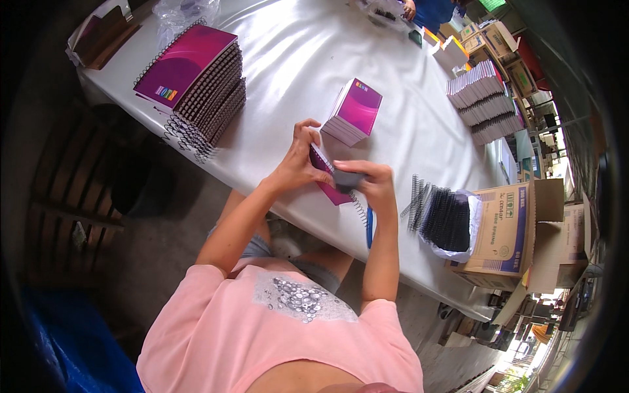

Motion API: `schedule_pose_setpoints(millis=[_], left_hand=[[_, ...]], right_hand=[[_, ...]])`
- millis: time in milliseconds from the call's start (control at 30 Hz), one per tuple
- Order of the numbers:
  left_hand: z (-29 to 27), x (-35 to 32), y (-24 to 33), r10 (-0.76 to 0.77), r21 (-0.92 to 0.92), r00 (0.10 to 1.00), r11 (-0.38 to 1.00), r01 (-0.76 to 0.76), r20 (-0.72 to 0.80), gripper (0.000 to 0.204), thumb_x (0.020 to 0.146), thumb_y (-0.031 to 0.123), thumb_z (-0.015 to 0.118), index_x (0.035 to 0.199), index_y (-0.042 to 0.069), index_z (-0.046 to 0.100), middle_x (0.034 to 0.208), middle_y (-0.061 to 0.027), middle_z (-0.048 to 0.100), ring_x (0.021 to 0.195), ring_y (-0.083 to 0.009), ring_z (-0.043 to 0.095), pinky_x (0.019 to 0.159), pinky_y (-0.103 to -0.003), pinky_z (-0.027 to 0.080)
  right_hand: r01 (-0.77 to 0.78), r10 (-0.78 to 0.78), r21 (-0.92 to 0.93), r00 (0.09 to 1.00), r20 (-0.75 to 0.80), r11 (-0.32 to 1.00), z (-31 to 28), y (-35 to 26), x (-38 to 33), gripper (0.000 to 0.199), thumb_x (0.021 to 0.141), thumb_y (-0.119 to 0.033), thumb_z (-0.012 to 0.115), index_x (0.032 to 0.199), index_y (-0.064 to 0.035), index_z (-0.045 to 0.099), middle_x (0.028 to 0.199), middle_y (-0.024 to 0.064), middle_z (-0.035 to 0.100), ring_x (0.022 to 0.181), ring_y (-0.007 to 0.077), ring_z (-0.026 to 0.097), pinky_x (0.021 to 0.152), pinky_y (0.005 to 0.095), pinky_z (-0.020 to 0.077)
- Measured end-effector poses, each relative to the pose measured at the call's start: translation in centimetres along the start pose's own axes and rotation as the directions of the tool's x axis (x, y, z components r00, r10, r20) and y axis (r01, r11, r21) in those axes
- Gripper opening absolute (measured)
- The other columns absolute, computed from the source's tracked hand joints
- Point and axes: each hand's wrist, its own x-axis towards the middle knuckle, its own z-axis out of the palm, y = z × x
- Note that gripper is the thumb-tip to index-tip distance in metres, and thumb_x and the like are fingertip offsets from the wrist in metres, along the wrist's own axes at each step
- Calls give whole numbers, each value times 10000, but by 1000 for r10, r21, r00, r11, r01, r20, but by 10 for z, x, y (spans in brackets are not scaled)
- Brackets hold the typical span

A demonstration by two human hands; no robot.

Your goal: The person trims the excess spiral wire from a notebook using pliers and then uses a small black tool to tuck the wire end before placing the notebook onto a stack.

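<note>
My left hand grips a small purple notebook from its far left side, holding it tilted up off the table. On the notebook's right edge, my right hand is closed, fingers pinched, around a dark patch smeared by motion. From there a black spiral binding coil trails down toward the table's edge. A slim blue handle sticks out below the right palm; its other end is hidden. Just beyond the hands stands a short stack of purple unbound booklets.
A tall stack of coil-bound purple notebooks stands at the left. Rightward lie black coils in a plastic bag beside an open cardboard box. More bound notebooks are piled at the far right. Another person's hand shows at the far edge.
</note>
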Motion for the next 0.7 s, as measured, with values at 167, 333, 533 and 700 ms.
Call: schedule_pose_setpoints(millis=[167,333,533,700], left_hand=[[-2,-4,-12,-11,-28,1000,1000,11,6,938,417,320,939,1011,77,254,1091,-143,304,1105,-288,348,888,-361,391],[-1,-4,-6,-129,-116,988,984,138,87,984,411,350,942,1019,97,210,1090,-135,269,1125,-273,331,952,-341,340],[-4,-5,-7,-87,-28,991,996,90,102,935,477,351,922,1011,80,204,1088,-139,250,1141,-253,301,949,-336,334],[-1,-11,-6,-235,-268,971,933,238,45,585,689,165,821,997,103,328,1060,-54,397,953,-114,443,797,-253,430]], right_hand=[[-74,78,260,997,-7,963,-1,2,12,394,662,77,527,970,-69,724,821,97,712,663,72,603,629,225,487],[-163,136,-267,984,-116,950,-2,5,28,341,673,35,562,946,-82,729,709,101,680,616,73,586,609,227,481],[-225,217,-347,974,-63,910,10,-3,29,341,684,8,569,971,-93,723,739,107,682,604,95,576,574,241,454],[-198,-16,-660,953,-304,725,-40,14,-4,415,723,-67,629,1137,-99,640,1093,170,626,1004,284,602,893,341,446]])
